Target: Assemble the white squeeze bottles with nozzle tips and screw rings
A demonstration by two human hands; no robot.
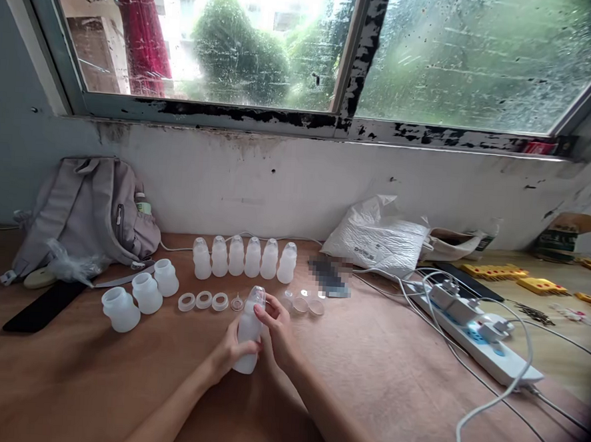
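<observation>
- The brown wooden surface point(416, 382) is bare in front of and to the right of the hands, up to the white power strip with plugged-in cables point(474, 328).
- A row of six translucent white assembled bottles point(244, 257) stands well behind the hands, near the wall.
- Three white plastic rings point(203, 301) and clear round caps point(301, 303) lie between that row and the hands.
- Three open white bottle bodies point(143, 293) stand to the left, with bare surface in front of them.
- A grey fabric backpack point(88, 212) and a flat black phone point(44, 306) occupy the far left.
- A white plastic bag point(377, 239) blocks the rear right.
</observation>
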